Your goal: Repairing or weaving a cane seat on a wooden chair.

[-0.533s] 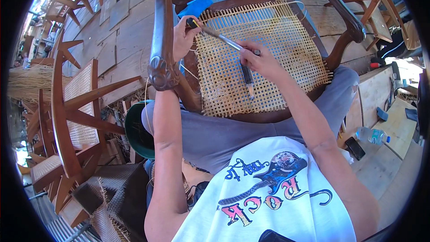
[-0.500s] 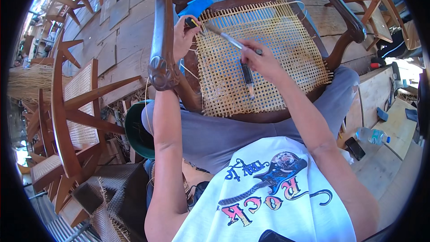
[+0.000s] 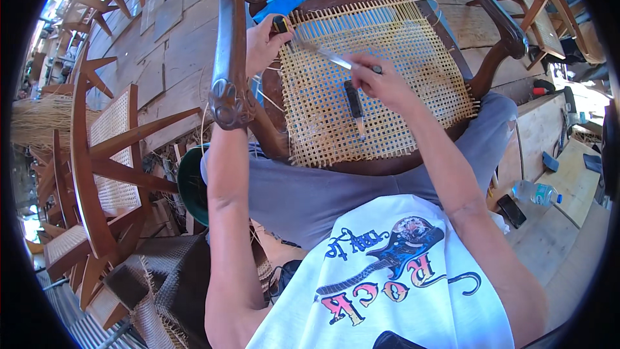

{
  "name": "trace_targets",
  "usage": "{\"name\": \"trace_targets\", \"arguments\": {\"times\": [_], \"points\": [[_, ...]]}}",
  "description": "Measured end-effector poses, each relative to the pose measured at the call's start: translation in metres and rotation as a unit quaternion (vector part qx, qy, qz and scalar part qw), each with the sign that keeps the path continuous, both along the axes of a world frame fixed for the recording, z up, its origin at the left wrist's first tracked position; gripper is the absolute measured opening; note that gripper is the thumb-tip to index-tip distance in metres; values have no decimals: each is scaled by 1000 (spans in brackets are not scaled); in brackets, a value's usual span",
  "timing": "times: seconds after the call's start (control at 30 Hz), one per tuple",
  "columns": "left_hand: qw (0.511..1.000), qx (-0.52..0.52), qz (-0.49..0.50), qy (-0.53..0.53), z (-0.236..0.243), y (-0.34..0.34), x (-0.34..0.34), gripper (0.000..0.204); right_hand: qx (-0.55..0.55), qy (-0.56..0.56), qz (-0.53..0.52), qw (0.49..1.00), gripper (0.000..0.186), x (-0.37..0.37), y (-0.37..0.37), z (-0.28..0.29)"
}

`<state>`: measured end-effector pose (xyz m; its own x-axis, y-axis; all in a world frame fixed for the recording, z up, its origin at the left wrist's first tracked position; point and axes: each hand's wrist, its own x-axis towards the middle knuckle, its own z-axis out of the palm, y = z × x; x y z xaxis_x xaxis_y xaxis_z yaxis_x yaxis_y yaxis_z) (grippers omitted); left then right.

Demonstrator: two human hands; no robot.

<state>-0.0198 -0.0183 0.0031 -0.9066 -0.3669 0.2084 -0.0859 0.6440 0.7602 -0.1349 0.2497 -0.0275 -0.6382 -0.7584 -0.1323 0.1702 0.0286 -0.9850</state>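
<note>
Person sits with a dark wooden armchair (image 3: pixel 230 32) drawn up in front, its woven cane seat (image 3: pixel 316 119) facing up between the armrests, near edge by the thighs. Left hand (image 3: pixel 262 48) at the seat's far left corner, just inside the left armrest; forearm passes beneath the armrest's scrolled end. Its fingers are closed around a black-and-yellow handle (image 3: pixel 280 23); the handle's lower end is unclear, so cannot tell whether its tip touches the cane. Right hand (image 3: pixel 381 83) above the middle of the seat, fingers curled firmly round a silver-shafted tool (image 3: pixel 337 60), dark butt end jutting out on the right of the fist. Tool slants up and left toward the left hand; far end blurred, contact with the handle cannot be told. Below the right hand, a black-handled tool (image 3: pixel 354 103) lies loose on the weave, tip toward the person. Blue cloth (image 3: pixel 279 4) just beyond the left hand. Weave is close over most of the seat; along the far edge, mainly lengthwise strands with open gaps. Pale loose strand (image 3: pixel 429 2) loops at the far right corner. To the left, wooden chair frames (image 3: pixel 82 155) with cane panels; to the right, clear bottle (image 3: pixel 537 192) near a dark phone (image 3: pixel 511 211).
</note>
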Motion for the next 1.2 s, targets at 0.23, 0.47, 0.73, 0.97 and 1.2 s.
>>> {"name": "trace_targets", "arguments": {"times": [0.23, 0.47, 0.73, 0.97, 1.2], "points": [[980, 155, -36, 120, -16, -27, 0, 23, -26, -83, -9, 996, 38, -15, 17, 2], [980, 148, -21, 132, -22, -20, 7, 21, -45, -78, -30, 996, 40, -9, 7, 0], [996, 75, -10, 51, -9, 0, 6, 17, -43, -83, -42, 995, 38, -6, 8, 2], [996, 59, -27, 58, -7, 1, 11, 17, 37, -92, 96, 990, 36, 22, 9, 7], [997, 62, -21, 47, 3, 14, 11, 16, -28, -115, -27, 993, 35, 16, 9, 0]]}}
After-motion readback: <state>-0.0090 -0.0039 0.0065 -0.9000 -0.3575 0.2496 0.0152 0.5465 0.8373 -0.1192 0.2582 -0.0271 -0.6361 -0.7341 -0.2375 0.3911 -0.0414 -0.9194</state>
